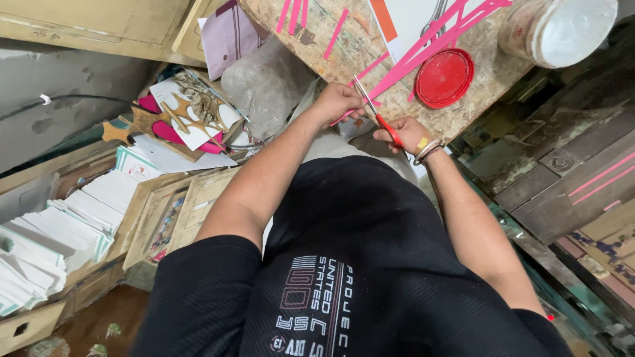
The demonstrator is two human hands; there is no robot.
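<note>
I see the right hand closed on red-handled scissors; the left hand pinches a pink paper strip lying across the tabletop.

A round white tub with a red-and-white label around its wall stands at the right end of the bench, and its flat red round lid lies just beside it, near the bench's front edge. Off the bench, to the left and lower down, brown cardboard boxes hold stacks of white printed cards. One white card with a green border and a small red round emblem lies on top.
</note>
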